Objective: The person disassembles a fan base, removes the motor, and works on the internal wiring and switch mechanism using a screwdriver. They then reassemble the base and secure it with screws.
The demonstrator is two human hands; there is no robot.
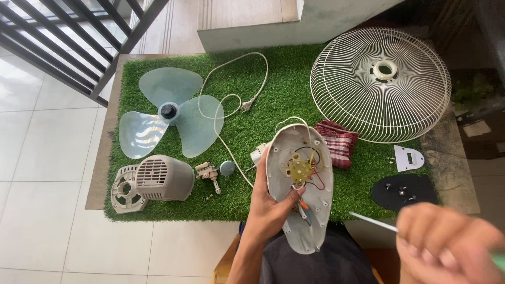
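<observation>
My left hand [271,202] grips an oval white fan base shell [300,184], held upright with its open inside facing me. Coloured wires and a yellowish switch part [300,168] show inside it. My right hand [447,242], blurred at the lower right, is closed around a screwdriver [373,222]. Its thin shaft points left toward the shell without touching it. A white power cord [231,100] runs from the shell across the green turf mat [252,73].
On the mat lie a pale blue three-blade fan blade [168,118], a grey motor cover [163,179], a round vented part [125,189], a white wire grille [381,84], a red checked cloth [339,142], a black disc [402,192], a small white plate [408,158], and small parts [208,172].
</observation>
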